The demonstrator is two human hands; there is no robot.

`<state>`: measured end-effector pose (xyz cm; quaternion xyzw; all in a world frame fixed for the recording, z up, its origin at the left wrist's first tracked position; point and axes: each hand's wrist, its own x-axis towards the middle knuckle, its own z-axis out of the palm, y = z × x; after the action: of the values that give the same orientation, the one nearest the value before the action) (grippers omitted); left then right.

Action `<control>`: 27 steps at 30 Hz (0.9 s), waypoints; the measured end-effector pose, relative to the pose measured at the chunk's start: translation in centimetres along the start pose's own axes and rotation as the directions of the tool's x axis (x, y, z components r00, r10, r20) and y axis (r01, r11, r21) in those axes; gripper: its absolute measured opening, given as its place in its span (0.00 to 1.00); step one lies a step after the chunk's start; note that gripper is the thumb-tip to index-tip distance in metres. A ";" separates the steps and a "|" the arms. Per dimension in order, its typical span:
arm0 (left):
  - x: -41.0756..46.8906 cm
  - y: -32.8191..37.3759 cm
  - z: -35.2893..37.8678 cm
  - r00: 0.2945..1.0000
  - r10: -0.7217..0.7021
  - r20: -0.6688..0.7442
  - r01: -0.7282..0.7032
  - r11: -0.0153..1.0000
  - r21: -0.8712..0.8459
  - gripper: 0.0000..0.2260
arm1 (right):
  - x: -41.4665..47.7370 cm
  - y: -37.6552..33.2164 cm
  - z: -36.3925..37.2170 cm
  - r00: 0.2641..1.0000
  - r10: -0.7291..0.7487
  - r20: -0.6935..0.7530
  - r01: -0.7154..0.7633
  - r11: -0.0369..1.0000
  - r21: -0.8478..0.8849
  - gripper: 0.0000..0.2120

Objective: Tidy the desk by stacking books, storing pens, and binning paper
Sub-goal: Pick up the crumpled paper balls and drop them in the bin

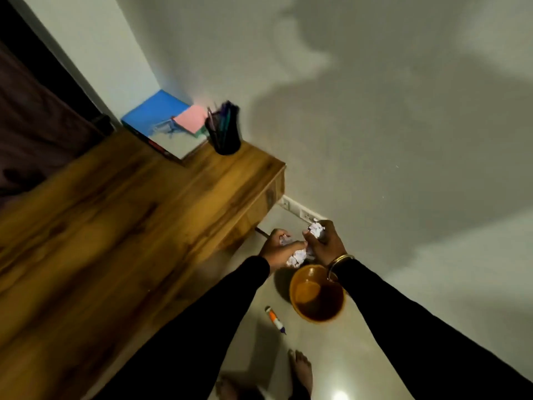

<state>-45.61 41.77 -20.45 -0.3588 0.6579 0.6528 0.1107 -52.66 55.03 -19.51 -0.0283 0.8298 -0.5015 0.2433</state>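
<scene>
Watching head cam from my end. Both hands out past corner of desk [115,226], close together, right by orange bin [317,308] on floor. Right hand [327,245] curled tight round crumpled paper ball [315,229], bangle [340,259] on wrist. Left hand [278,249] clutching second paper wad [297,258], part poking out under palm (bit blurry there). Back of desk: book stack [155,122] against wall, pink notepad [189,119] on top, pen holder [223,140] just beside, pens standing inside. Marker [275,319] lying on floor near bin.
</scene>
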 end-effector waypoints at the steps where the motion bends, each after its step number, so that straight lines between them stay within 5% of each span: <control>1: 0.2 -1.5 1.6 0.998 -0.056 0.022 0.056 0.998 -0.040 0.17 | -0.1 2.2 -0.5 0.996 0.088 0.008 -0.088 0.996 0.009 0.17; 3: 0.9 -4.9 4.9 0.977 -0.176 0.124 0.191 0.974 -0.122 0.15 | 0.1 6.8 -1.2 0.963 0.266 0.035 -0.267 0.963 0.025 0.12; 7: 4.8 -12.0 10.0 0.901 -0.403 0.162 0.428 0.889 -0.165 0.36 | 1.9 15.6 -1.6 0.901 0.433 0.032 -0.433 0.901 -0.028 0.11; 12: 9.5 -16.6 14.5 0.856 -0.491 0.161 0.516 0.808 -0.284 0.40 | 5.2 22.9 -1.6 0.833 0.537 0.136 -0.534 0.843 -0.062 0.28; 15: 11.9 -19.3 15.4 0.804 -0.575 0.150 0.592 0.751 -0.293 0.56 | 7.2 24.6 -2.1 0.797 0.603 0.043 -0.601 0.798 -0.055 0.33; 19: 10.2 -21.2 13.0 0.761 -0.625 -0.177 0.568 0.772 -0.284 0.48 | 7.3 26.8 -3.9 0.672 0.734 -0.099 -0.741 0.668 -0.066 0.36; 21: 9.6 -22.9 11.3 0.743 -0.640 -0.199 0.583 0.763 -0.278 0.51 | 6.8 26.9 -4.7 0.683 0.724 -0.097 -0.730 0.672 -0.126 0.36; 27: 5.3 -25.0 6.3 0.757 -0.581 -0.300 0.592 0.803 -0.062 0.38 | 5.7 29.1 -3.5 0.766 0.642 -0.031 -0.619 0.722 -0.309 0.27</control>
<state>-36.02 48.66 -43.98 -0.6405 0.5331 0.5100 0.2134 -53.45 70.64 -44.97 0.1993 0.8458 -0.2549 0.4241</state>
